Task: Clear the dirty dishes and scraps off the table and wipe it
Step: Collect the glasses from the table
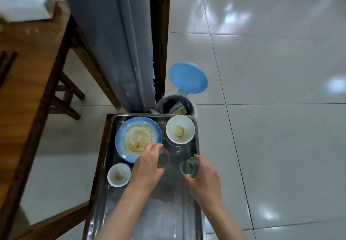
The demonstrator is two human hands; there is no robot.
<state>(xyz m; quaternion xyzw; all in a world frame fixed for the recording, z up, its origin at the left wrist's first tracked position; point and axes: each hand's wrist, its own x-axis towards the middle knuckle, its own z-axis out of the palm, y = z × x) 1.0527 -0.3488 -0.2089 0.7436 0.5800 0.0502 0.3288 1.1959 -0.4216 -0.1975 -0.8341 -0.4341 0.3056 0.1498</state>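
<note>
Two hands | left (148, 166) grips clear glass (163, 157) | right (203, 176) grips greenish glass (189, 167)

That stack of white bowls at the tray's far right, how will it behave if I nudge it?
The white bowl stack looks ceramic, so probably heavy and breakable. On the shiny metal tray it would likely slide. The top bowl sits slightly off-centre and may shift.

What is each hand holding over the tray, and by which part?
The left hand grips a clear glass around its side wall; it is tilted. The right hand holds a greenish glass around its side, mouth up.
</note>
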